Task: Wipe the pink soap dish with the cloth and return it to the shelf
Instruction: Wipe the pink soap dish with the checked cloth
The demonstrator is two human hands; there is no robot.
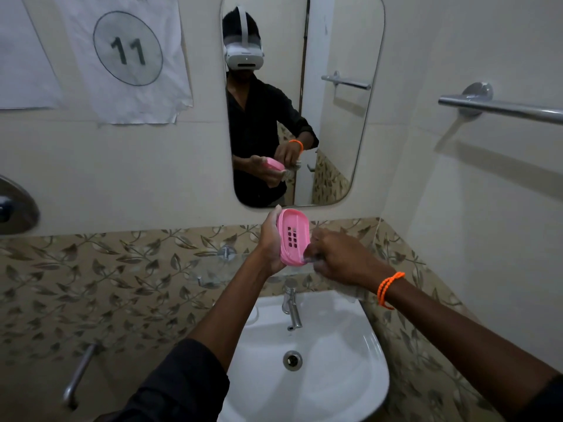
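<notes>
The pink soap dish (292,236) is an oval tray with a block of drain holes, held tilted with its inside facing me, above the basin. My left hand (269,239) grips it from behind along its left edge. My right hand (338,258) holds a bunched pale cloth (310,257) against the dish's lower right rim; more cloth hangs below the wrist. A clear glass shelf (213,274) juts from the patterned tiles just below and left of the dish.
A white washbasin (350,376) with a chrome tap (291,306) sits under my hands. A mirror (335,132) hangs on the wall ahead. A towel bar (499,106) is at the right, a numbered paper sheet (128,53) at upper left.
</notes>
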